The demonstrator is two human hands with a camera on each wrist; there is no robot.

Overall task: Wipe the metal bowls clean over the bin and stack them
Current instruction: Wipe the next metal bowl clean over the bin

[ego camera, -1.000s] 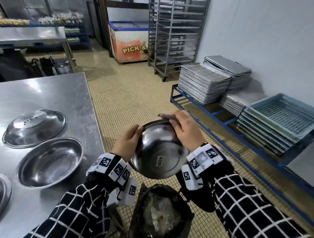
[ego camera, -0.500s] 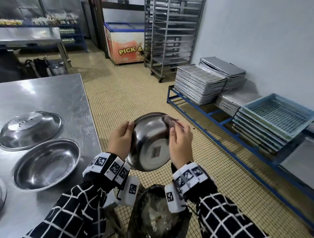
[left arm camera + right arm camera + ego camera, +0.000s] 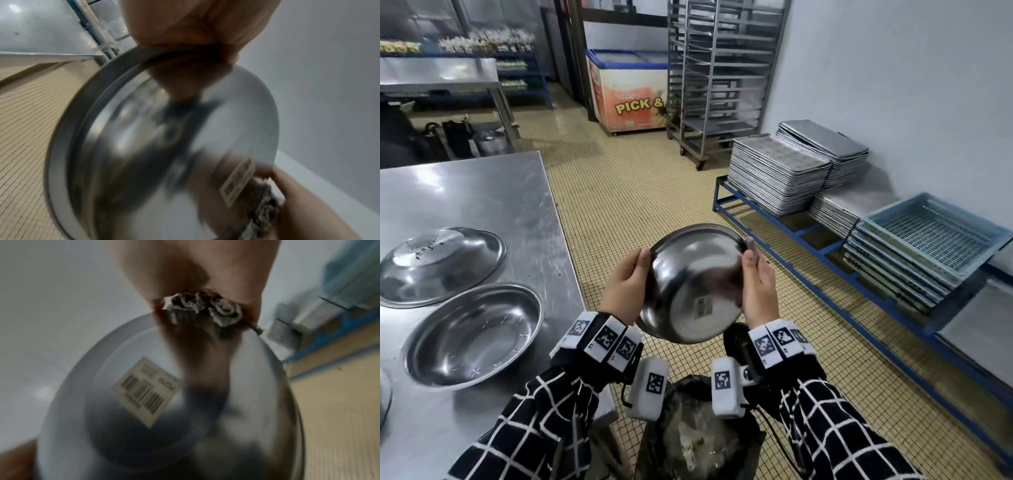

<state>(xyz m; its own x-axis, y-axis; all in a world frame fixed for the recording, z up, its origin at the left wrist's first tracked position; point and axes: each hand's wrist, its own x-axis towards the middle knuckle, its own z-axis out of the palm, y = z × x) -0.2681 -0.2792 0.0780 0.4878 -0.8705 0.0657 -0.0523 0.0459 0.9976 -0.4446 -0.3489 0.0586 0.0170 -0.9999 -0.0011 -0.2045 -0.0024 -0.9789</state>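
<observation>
A metal bowl (image 3: pixel 693 284) is held tilted, its underside with a barcode sticker (image 3: pixel 147 391) facing me, above the black-lined bin (image 3: pixel 698 435). My left hand (image 3: pixel 628 286) grips its left rim (image 3: pixel 61 129). My right hand (image 3: pixel 756 284) pinches a crumpled grey cloth (image 3: pixel 205 306) against the bowl's right edge; the cloth (image 3: pixel 265 209) also shows at the lower right of the left wrist view. On the steel table (image 3: pixel 482 192) an upright bowl (image 3: pixel 474 334) sits in front of an upturned bowl (image 3: pixel 441 265).
A third bowl's rim (image 3: pixel 384 394) pokes in at the table's left edge. Stacked metal trays (image 3: pixel 777 171) and blue crates (image 3: pixel 931 240) sit on a low blue rack along the right wall. A wheeled rack (image 3: pixel 719 75) and a chest freezer (image 3: pixel 633 92) stand behind on tiled floor.
The bowl has risen and tipped more upright between my hands. My right hand with the cloth slid from the top rim down round to the bowl's right side.
</observation>
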